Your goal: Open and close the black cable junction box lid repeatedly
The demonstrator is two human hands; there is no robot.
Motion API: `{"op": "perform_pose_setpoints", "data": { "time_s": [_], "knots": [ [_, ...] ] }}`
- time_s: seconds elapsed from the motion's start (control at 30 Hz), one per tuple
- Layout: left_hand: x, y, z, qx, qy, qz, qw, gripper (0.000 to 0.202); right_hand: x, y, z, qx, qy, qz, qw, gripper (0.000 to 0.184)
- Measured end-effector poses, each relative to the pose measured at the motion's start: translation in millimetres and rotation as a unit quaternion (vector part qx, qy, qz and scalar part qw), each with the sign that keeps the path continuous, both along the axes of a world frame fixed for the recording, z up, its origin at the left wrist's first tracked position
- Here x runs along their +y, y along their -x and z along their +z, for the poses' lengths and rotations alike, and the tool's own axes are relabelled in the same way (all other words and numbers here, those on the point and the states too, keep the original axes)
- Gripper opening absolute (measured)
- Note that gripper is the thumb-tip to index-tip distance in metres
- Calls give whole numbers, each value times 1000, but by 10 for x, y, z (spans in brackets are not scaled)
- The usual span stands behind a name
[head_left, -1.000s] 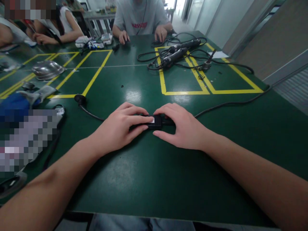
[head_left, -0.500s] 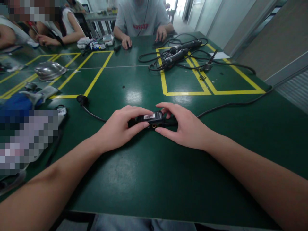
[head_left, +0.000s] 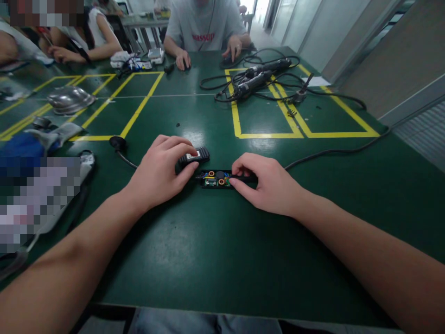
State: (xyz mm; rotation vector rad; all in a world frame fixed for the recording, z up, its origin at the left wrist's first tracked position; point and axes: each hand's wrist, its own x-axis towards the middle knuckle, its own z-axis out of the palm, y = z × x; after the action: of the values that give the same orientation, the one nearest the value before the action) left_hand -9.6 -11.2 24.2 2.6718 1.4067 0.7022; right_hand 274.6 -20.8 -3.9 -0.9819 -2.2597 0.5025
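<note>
A small open black case with a circuit board and copper coils inside lies on the green table in front of me. Its ribbed black cover, with a white label on top, is in my left hand, just behind and left of the case. Thumb and fingers grip the cover from its left end. My right hand pinches the right end of the case, where a black cable leaves to the right. Another cable runs out left, under my left hand, to a black plug.
Two black electric screwdrivers with coiled cords lie at the back right among yellow tape lines. A metal bowl, a blue cloth item and a blurred flat object are at left. Across the table sits a person in a printed shirt.
My left hand has lifted the cover off the case and moved it back and left, baring the circuit board. My right hand's fingers have closed on the right end of the case.
</note>
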Motion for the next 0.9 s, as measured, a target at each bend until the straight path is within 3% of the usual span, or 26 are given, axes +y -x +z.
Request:
{"op": "perform_pose_setpoints", "data": {
  "time_s": [0.2, 0.47, 0.73, 0.9],
  "knots": [
    [-145, -93, 47, 58, 34, -89, 994, 21, 4, -4, -30, -17, -11, 2, 1000, 8],
    [-138, -109, 17, 21, 107, -81, 991, 13, -27, -3, -3, -35, -8, 1, 999, 4],
    [-138, -119, 45, 10, 130, -63, 989, 19, -39, 6, -37, -7, -6, -8, 1000, 2],
    [-111, -62, 64, -10, 131, -88, 987, 20, -35, 2, -16, 7, 2, -21, 1000, 5]
  ]
}}
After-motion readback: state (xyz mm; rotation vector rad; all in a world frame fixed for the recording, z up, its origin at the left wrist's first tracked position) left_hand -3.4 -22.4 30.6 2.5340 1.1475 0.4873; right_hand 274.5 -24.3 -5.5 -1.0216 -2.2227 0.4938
